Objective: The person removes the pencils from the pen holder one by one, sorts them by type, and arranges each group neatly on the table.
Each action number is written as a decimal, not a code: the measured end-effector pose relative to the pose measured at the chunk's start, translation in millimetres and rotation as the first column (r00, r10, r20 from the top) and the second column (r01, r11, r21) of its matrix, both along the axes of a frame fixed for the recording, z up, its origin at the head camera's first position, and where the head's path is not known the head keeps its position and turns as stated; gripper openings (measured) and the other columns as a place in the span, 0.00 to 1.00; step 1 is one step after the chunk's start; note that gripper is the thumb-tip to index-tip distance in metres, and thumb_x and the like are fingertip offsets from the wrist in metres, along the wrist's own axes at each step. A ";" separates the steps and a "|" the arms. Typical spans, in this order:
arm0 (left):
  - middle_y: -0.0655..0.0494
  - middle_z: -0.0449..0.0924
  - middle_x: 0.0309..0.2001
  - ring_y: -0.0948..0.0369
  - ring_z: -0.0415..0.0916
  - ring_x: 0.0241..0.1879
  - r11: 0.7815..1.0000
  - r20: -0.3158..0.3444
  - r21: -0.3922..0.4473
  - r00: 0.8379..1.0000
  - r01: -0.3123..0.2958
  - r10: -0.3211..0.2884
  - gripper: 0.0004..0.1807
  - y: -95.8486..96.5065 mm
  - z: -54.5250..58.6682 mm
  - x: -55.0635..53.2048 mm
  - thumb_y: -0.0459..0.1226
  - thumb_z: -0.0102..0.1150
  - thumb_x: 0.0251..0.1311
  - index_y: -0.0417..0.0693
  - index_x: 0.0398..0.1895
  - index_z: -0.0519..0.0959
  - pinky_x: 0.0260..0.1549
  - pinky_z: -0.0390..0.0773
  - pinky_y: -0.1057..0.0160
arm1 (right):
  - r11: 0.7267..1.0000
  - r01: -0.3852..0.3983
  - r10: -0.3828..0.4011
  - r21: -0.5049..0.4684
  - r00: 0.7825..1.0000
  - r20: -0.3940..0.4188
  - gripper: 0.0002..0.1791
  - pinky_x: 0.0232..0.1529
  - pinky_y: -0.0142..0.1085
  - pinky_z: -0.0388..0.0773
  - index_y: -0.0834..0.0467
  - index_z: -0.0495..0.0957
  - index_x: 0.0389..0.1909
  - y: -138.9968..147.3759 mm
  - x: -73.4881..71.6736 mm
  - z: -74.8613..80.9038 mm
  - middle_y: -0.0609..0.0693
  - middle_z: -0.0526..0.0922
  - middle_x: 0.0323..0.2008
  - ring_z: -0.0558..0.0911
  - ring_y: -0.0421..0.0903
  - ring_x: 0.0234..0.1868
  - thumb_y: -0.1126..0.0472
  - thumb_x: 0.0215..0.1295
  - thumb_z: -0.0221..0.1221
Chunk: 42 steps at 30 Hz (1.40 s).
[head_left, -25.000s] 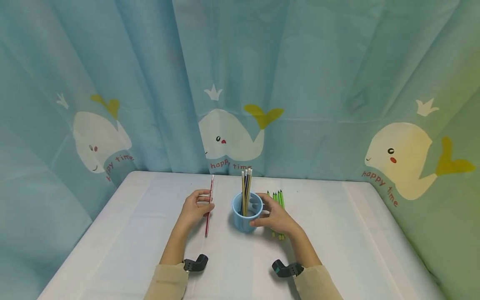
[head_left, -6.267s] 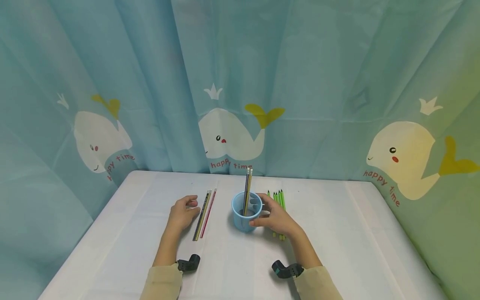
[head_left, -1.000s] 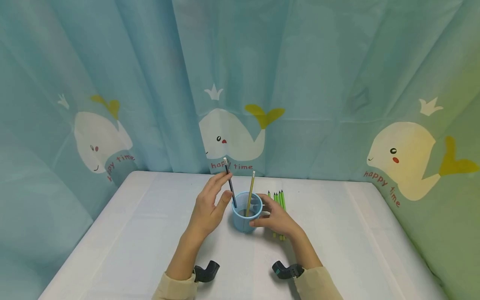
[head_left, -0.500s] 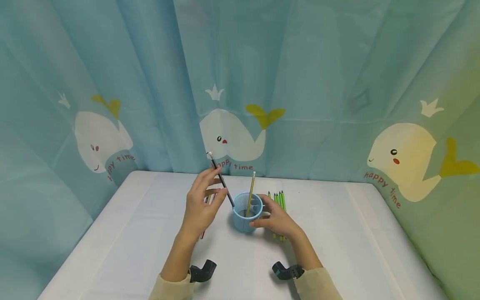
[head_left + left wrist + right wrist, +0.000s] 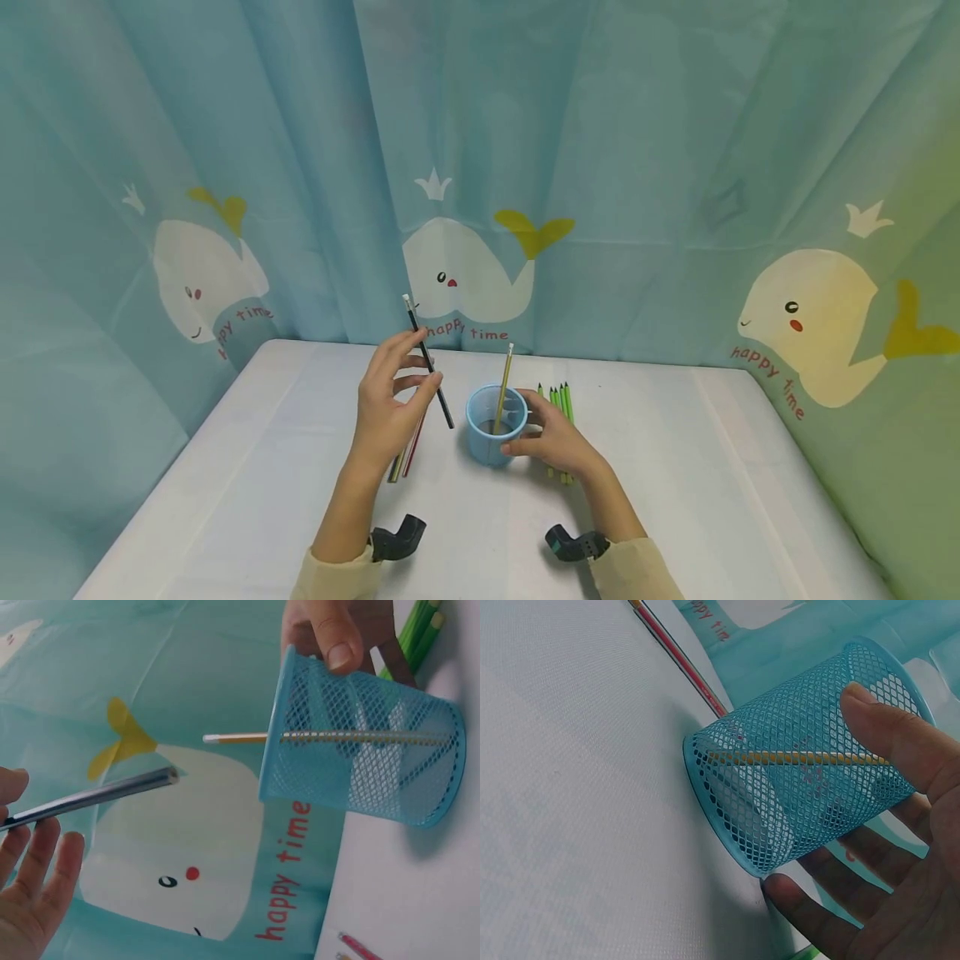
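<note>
My left hand [image 5: 384, 412] pinches a dark pencil [image 5: 444, 405] between thumb and fingers. It is tilted, its white eraser up and its lower end just left of the cup. In the left wrist view that pencil [image 5: 112, 793] is apart from the cup's rim. My right hand [image 5: 558, 437] grips the right side of a light blue mesh pencil cup [image 5: 486, 450], which stands upright on the table. One yellow pencil [image 5: 505, 382] with a white eraser leans inside the cup; the right wrist view shows this yellow pencil [image 5: 795, 758] through the mesh.
Left of the cup, a red pencil [image 5: 413, 450] and striped dark-and-yellow pencils [image 5: 395, 468] lie on the white table [image 5: 247, 467], partly hidden by my left hand. Several green pencils [image 5: 567, 406] lie to the right, partly behind my right hand. A whale-print curtain [image 5: 645, 167] hangs behind.
My left hand has drawn the dark pencil up and leftward out of the cup. Earlier, the cup held more pencils and fewer lay at left. My right hand has stayed on the cup.
</note>
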State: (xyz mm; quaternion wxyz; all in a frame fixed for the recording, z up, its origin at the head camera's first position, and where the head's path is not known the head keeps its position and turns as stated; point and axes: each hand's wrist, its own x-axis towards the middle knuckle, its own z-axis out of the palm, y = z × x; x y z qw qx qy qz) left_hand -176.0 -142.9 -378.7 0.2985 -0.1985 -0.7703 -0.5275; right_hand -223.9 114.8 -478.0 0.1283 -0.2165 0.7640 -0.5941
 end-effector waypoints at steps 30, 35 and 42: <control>0.41 0.76 0.58 0.57 0.77 0.44 0.992 0.379 0.102 0.925 -0.075 0.031 0.30 -30.8 -8.0 -8.9 0.25 0.57 0.64 0.43 0.70 0.66 0.38 0.83 0.72 | 1.000 0.005 -0.005 0.027 1.000 -0.011 0.44 0.61 0.56 0.77 0.52 0.66 0.69 1.4 -1.9 -2.2 0.53 0.74 0.64 0.75 0.59 0.64 0.60 0.50 0.76; 0.43 0.78 0.58 0.59 0.80 0.42 0.991 0.445 0.123 0.895 -0.044 -0.015 0.27 -46.0 -27.1 -21.6 0.25 0.57 0.65 0.47 0.67 0.71 0.36 0.85 0.67 | 0.999 0.014 -0.014 0.029 1.000 -0.004 0.45 0.61 0.55 0.77 0.50 0.66 0.69 1.2 -1.5 -0.5 0.50 0.74 0.63 0.76 0.57 0.63 0.60 0.49 0.76; 0.41 0.74 0.59 0.57 0.81 0.45 0.986 0.548 0.168 0.832 -0.002 -0.091 0.27 -57.7 -36.7 -25.4 0.25 0.54 0.65 0.47 0.68 0.69 0.39 0.87 0.61 | 1.000 0.004 -0.004 0.024 1.000 -0.002 0.44 0.61 0.57 0.76 0.52 0.66 0.70 1.0 -0.9 0.0 0.53 0.74 0.64 0.76 0.59 0.63 0.62 0.51 0.75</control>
